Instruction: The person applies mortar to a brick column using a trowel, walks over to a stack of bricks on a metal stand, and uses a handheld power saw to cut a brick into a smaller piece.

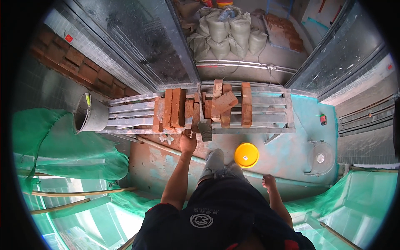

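My left hand (187, 142) is at the front edge of a slatted metal rack (271, 109), fingers curled just below the red bricks (177, 107); what they grip, if anything, I cannot make out. Right of it a dark, mortar-coated trowel-like tool (204, 130) lies among the bricks, its blade over the edge. More bricks lie crosswise, one tilted on others (225, 102). My right hand (268, 182) hangs low beside my body, fingers curled, their contents too small to tell.
A grey bucket (89, 117) stands at the rack's left end. A yellow bucket (246, 155) and clear lidded container (320, 160) are on the floor. Sacks (229, 35) and bricks (283, 33) lie through the doorway. Green netting (71, 150) and poles (83, 192) flank me.
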`<state>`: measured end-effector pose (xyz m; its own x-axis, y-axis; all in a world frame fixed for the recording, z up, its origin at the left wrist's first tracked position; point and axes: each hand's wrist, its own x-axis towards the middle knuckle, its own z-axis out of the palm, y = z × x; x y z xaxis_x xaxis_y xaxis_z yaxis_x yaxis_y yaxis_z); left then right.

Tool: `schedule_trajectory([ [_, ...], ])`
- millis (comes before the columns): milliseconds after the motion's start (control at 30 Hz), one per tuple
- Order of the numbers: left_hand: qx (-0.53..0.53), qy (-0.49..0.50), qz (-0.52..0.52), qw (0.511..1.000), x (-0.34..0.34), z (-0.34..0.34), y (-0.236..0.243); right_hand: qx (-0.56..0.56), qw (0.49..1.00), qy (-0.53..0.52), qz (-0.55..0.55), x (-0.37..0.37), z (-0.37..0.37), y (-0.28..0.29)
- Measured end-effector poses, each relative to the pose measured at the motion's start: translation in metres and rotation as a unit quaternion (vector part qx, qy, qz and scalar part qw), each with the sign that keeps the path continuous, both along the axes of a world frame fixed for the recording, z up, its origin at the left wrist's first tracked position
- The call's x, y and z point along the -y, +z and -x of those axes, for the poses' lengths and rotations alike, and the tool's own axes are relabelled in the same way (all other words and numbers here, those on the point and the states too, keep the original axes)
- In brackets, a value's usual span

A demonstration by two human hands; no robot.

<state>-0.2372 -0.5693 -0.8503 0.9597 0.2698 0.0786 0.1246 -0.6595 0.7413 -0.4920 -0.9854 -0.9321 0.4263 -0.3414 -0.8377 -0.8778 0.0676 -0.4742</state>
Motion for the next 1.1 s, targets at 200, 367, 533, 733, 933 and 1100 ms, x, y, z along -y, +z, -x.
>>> schedule_trajectory([
  [200, -0.007, -0.098, -0.084, 0.992, 0.006, -0.072, 0.014, 0.223, 0.961, 0.161, 0.002, -0.052, -0.140, 0.072],
  [367, -0.219, -0.073, -0.141, 0.963, 0.037, -0.129, -0.001, 0.203, 0.954, 0.219, 0.026, -0.079, -0.195, 0.096],
  [533, -0.183, -0.085, -0.166, 0.965, 0.041, -0.129, -0.004, 0.047, 0.976, 0.208, 0.034, -0.072, -0.178, 0.085],
  [733, -0.060, -0.175, -0.054, 0.981, 0.003, -0.108, 0.115, -0.036, 0.980, 0.174, 0.090, -0.013, -0.093, 0.050],
  [933, -0.033, -0.079, -0.243, 0.966, -0.156, -0.102, 0.124, 0.012, 0.985, 0.074, 0.158, -0.026, -0.105, 0.066],
  [1100, -0.118, -0.017, -0.362, 0.925, -0.266, -0.153, 0.058, 0.170, 0.936, 0.087, 0.297, -0.071, -0.169, 0.112],
])
